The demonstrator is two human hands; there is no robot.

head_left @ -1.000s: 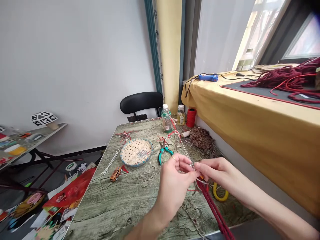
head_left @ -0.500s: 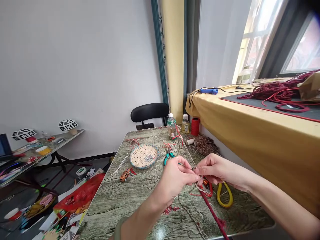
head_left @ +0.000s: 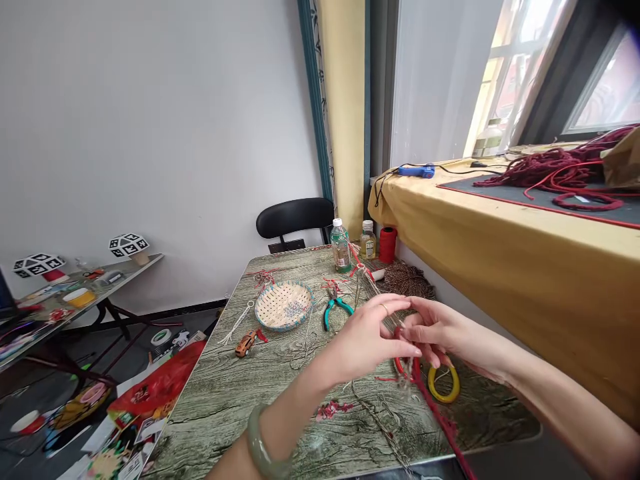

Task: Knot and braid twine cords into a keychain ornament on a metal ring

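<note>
Thin beige cords [head_left: 371,284], with red strands at their far end, stretch from near the bottles down to my hands. My left hand [head_left: 367,337] arches over the cords, its thumb and fingers apart. Facing it, my right hand [head_left: 434,328] has its thumb and fingers bent together on the cords; the exact grip is partly hidden. A thick dark red cord [head_left: 441,421] runs from below my hands to the table's near edge. Close to the right hand lies a yellow loop-shaped handle [head_left: 444,385]. Teal-handled pliers [head_left: 327,316] rest beyond my left hand.
A shallow woven basket [head_left: 267,321] holds small beads. Beside it are an orange toy car [head_left: 247,343] and a knotted white cord [head_left: 241,321]. Bottles [head_left: 341,248], a red thread spool [head_left: 387,245] and brown yarn [head_left: 407,280] stand behind. A cloth-covered ledge [head_left: 480,247] borders the right.
Both hands have shifted slightly right and up. My left hand has gone from a pinch at the cords to spread fingers. The view has tilted a little.
</note>
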